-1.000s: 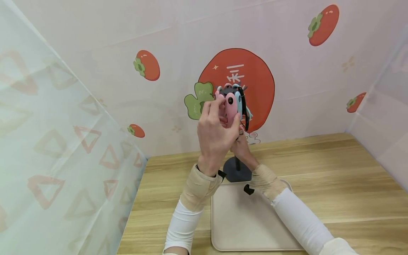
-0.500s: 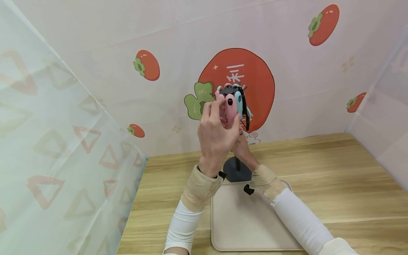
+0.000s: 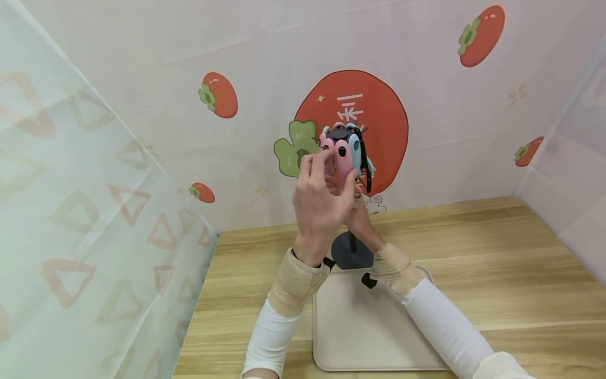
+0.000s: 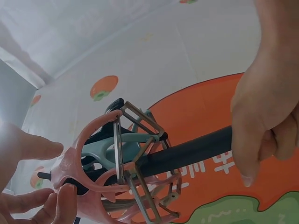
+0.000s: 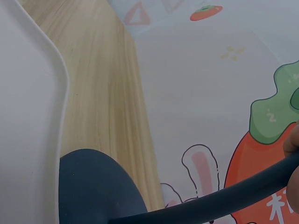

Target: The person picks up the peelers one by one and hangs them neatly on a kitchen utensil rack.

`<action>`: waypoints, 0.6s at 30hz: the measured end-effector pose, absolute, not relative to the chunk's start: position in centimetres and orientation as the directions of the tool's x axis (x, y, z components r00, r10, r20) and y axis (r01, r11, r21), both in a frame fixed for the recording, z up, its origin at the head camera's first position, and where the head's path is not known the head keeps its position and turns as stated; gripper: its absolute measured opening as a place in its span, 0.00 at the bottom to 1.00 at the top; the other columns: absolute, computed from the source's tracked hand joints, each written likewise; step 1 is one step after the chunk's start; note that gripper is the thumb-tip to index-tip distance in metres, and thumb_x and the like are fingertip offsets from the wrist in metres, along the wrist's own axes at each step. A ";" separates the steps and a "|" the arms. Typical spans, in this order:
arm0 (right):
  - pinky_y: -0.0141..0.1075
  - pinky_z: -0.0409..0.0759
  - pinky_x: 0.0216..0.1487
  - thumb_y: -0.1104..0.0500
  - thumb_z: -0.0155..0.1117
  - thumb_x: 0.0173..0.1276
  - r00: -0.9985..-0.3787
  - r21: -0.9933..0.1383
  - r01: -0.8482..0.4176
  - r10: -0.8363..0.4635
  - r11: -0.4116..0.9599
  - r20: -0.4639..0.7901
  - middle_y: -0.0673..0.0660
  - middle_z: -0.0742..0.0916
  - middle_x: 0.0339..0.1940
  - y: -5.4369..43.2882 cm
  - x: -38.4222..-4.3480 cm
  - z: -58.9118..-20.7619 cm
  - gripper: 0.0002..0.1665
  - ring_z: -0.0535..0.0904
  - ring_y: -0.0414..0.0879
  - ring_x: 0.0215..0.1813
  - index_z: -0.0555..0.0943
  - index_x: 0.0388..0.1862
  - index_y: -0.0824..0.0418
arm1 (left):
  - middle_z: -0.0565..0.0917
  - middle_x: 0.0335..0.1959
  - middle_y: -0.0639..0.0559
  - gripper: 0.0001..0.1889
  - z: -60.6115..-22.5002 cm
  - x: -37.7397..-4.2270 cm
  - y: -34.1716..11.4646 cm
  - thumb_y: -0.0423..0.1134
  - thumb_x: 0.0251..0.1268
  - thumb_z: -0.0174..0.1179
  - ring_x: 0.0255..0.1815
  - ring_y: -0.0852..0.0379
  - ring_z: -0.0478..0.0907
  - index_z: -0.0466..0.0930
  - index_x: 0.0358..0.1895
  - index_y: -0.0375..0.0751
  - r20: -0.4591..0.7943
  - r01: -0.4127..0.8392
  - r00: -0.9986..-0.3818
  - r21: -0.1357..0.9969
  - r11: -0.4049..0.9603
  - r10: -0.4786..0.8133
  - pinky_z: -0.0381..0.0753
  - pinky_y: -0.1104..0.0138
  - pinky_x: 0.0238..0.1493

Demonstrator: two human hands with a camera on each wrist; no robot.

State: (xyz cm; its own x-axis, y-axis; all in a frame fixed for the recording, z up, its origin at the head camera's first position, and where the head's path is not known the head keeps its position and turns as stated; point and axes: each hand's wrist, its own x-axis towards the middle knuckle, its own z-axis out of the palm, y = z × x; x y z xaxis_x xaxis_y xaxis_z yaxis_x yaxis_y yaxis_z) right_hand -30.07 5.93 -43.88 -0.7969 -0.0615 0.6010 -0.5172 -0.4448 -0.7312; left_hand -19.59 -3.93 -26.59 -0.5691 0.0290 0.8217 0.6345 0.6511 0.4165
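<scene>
A pink Y-shaped peeler [image 3: 343, 160] hangs high on a dark stand [image 3: 352, 258], its metal blade [image 4: 119, 149] showing in the left wrist view. My left hand [image 3: 319, 202] pinches its handle end, with the thumb on one side and fingertips on the other. Below, my right hand [image 3: 360, 221] grips the stand's pole [image 4: 191, 149], partly hidden behind the left hand in the head view. Around the top of the stand hang other peelers, among them a light blue peeler [image 3: 354, 152] and a black peeler [image 3: 364, 163].
A beige tray [image 3: 379, 331] lies on the wooden table [image 3: 497, 279], in front of the stand's round base [image 5: 96, 186]. Behind stands a wall sheet [image 3: 255, 47] with printed persimmons, and another sheet [image 3: 94, 200] rises at the left.
The black peeler at the top of the stand has shifted very slightly to the right. Both hands stay in almost the same place.
</scene>
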 end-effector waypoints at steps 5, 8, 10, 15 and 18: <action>0.34 0.66 0.23 0.60 0.52 0.86 -0.800 -0.793 -0.554 -0.102 -0.254 0.591 0.43 0.73 0.16 6.4 -29.7 -43.4 0.17 0.66 0.38 0.16 0.77 0.33 0.48 | 0.83 0.45 0.44 0.15 -27.6 -19.1 -4.9 0.41 0.73 0.68 0.35 0.50 0.83 0.83 0.56 0.37 0.826 0.644 -0.560 0.391 0.658 0.058 0.84 0.63 0.32; 0.38 0.61 0.18 0.58 0.52 0.87 -0.814 -0.820 -0.513 -0.161 -0.252 0.558 0.45 0.70 0.14 7.0 -29.4 -43.2 0.14 0.61 0.40 0.13 0.76 0.36 0.49 | 0.85 0.43 0.44 0.10 -28.7 -18.6 -5.6 0.38 0.77 0.64 0.38 0.50 0.85 0.85 0.52 0.36 0.810 0.646 -0.579 0.388 0.657 0.091 0.86 0.61 0.38; 0.39 0.57 0.16 0.57 0.53 0.87 -0.805 -0.824 -0.508 -0.202 -0.250 0.557 0.47 0.68 0.13 7.5 -29.4 -42.9 0.15 0.58 0.42 0.12 0.74 0.34 0.53 | 0.85 0.41 0.46 0.08 -29.6 -18.3 -6.1 0.37 0.80 0.61 0.37 0.51 0.86 0.86 0.50 0.37 0.791 0.633 -0.601 0.387 0.670 0.111 0.86 0.61 0.37; 0.38 0.70 0.26 0.59 0.54 0.87 -0.787 -0.840 -0.539 -0.320 -0.058 0.527 0.59 0.75 0.17 9.3 -29.1 -41.7 0.14 0.68 0.50 0.18 0.76 0.38 0.65 | 0.86 0.40 0.48 0.09 -32.1 -18.4 -7.7 0.37 0.84 0.56 0.35 0.54 0.85 0.86 0.48 0.39 0.731 0.606 -0.660 0.384 0.697 0.171 0.84 0.62 0.34; 0.43 0.81 0.43 0.57 0.57 0.86 -0.802 -0.817 -0.550 -0.383 0.173 0.459 0.65 0.86 0.34 11.2 -28.5 -41.1 0.13 0.83 0.53 0.34 0.83 0.48 0.65 | 0.87 0.42 0.47 0.09 -33.9 -19.1 -8.9 0.36 0.84 0.55 0.37 0.53 0.85 0.86 0.48 0.39 0.700 0.604 -0.688 0.404 0.687 0.192 0.84 0.61 0.36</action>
